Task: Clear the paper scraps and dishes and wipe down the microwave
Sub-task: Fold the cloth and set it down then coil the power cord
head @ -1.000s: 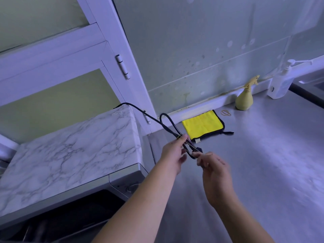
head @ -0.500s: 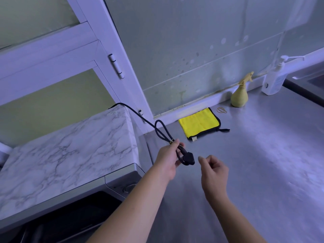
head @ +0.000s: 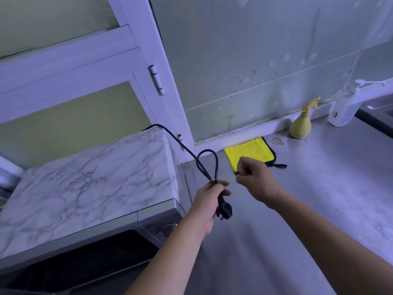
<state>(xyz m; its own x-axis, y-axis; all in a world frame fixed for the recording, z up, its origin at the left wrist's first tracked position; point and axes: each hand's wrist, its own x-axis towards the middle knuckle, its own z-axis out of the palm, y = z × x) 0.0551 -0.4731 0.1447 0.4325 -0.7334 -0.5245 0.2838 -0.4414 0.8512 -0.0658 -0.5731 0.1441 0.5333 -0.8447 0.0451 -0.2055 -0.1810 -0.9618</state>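
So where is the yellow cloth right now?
In the head view the yellow cloth lies flat on the counter by the wall, right of the microwave, left of the spray bottle.

Marble-patterned white-grey microwave [head: 85,188], black cord [head: 209,165], yellow black-edged cloth [head: 249,153], pale yellow spray bottle [head: 301,125].

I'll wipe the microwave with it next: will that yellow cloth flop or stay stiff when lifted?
Probably floppy: the yellow cloth lies flat and looks like soft fabric. Likely light too: it is thin.
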